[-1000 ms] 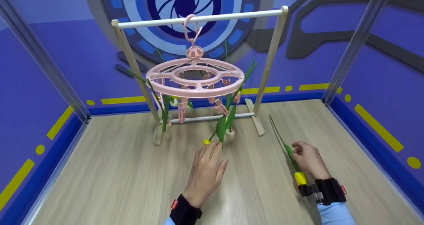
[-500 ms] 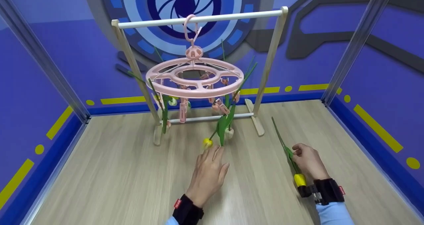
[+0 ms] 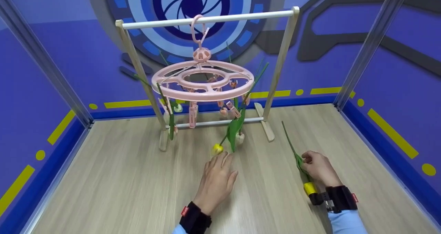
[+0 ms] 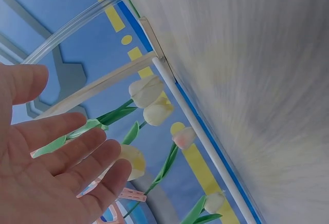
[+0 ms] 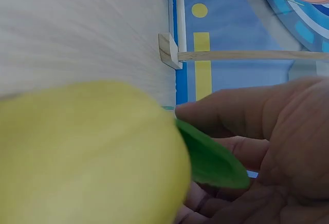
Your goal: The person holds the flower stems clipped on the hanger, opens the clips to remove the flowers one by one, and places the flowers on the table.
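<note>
Two hands share the work: the right hand (image 3: 318, 168) pinches a yellow tulip (image 3: 303, 168) low over the tabletop (image 3: 113, 185), while the left hand (image 3: 216, 180), fingers relaxed, reaches toward a hanging tulip (image 3: 217, 148) under the pink clip hanger (image 3: 202, 80); clipping the held stem likely comes next

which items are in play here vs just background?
In play:
- left hand, open, by the hanging yellow tulip
- right hand gripping a loose yellow tulip
- pink clip hanger

Background:
- wooden rack
- wooden tabletop
</note>
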{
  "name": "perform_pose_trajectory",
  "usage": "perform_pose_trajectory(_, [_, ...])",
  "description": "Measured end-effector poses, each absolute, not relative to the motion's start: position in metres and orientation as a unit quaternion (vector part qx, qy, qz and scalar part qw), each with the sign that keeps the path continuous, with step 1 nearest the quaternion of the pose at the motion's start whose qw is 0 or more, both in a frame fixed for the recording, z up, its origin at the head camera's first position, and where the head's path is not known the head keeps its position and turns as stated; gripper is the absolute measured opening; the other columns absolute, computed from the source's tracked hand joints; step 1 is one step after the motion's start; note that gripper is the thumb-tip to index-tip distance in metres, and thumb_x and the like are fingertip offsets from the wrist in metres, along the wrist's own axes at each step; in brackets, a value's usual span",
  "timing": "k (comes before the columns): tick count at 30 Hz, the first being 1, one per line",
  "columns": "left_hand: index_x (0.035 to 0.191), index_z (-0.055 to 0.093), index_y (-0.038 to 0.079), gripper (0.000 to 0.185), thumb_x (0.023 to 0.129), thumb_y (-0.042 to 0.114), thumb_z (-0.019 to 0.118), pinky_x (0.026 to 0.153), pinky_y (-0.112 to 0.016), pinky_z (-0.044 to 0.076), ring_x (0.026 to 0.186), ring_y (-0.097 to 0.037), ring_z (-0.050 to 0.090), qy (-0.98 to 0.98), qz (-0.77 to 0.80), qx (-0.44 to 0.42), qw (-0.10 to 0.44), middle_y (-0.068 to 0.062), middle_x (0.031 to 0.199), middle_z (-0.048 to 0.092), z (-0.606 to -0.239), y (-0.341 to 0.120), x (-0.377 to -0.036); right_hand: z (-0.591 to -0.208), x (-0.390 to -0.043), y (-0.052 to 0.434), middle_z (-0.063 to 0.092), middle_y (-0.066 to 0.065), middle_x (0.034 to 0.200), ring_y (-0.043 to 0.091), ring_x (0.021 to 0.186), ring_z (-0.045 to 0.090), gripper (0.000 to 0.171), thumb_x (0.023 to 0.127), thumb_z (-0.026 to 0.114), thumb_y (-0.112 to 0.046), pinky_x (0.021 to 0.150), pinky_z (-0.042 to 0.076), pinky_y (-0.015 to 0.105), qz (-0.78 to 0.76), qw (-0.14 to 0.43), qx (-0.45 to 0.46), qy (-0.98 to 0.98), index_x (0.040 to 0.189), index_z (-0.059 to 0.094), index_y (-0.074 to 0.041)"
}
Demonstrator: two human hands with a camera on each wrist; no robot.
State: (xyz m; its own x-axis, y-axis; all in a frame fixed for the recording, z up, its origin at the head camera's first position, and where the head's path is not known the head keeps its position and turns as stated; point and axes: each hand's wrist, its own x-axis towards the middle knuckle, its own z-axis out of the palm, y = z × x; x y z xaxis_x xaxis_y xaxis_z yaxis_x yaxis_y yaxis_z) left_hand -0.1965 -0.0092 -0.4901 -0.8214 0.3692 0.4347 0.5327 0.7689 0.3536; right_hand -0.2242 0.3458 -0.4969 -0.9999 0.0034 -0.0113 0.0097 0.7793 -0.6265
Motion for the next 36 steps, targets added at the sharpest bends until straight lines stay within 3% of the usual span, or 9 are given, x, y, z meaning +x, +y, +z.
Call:
perform_pose_trajectory(13, [0.139,0.060,-0.003,0.048,0.103,0.028,0.065,0.103,-0.054,0.046,0.135,-0.037,0.053,-0.922,-0.241,-0.244,0.181,-0.021,0.145,0.056,-0.490,-0.011,-0.197,-0.484,-0.216,0.341,0.066,0.029,0.114,0.044,0.103,0.064,0.033,0.096,0.064,-0.005,0.083,0.055,0.054,-0.322,-0.004,-0.042,0.946,0.125,0.063,0.012])
perform_pose_trajectory(21, [0.140,0.060,-0.002,0.048,0.102,0.029,0.065,0.103,-0.052,0.046,0.135,-0.036,0.053,-0.925,-0.243,-0.237,0.171,-0.020,0.146,0.055,-0.487,-0.012,-0.196,-0.486,-0.214,0.340,0.067,0.019,0.113,0.039,0.104,0.065,0.021,0.095,0.071,-0.010,0.085,0.055,0.052,-0.321,0.061,-0.072,0.942,0.114,0.074,-0.001])
perform_pose_trajectory(26, [0.141,0.059,-0.001,0.049,0.102,0.028,0.065,0.106,-0.053,0.045,0.136,-0.036,0.052,-0.927,-0.245,-0.233,0.165,-0.020,0.147,0.054,-0.486,-0.012,-0.195,-0.488,-0.215,0.341,0.071,0.020,0.111,0.039,0.104,0.066,0.025,0.095,0.070,-0.011,0.088,0.055,0.054,-0.317,0.096,-0.082,0.940,0.116,0.073,0.002])
perform_pose_trajectory(36, [0.141,0.060,0.000,0.048,0.103,0.030,0.064,0.104,-0.052,0.046,0.134,-0.037,0.053,-0.925,-0.246,-0.233,0.171,-0.021,0.147,0.055,-0.487,-0.013,-0.196,-0.486,-0.215,0.347,0.070,0.019,0.109,0.032,0.097,0.067,0.023,0.096,0.069,-0.015,0.082,0.056,0.050,-0.321,0.084,-0.073,0.940,0.110,0.074,0.002])
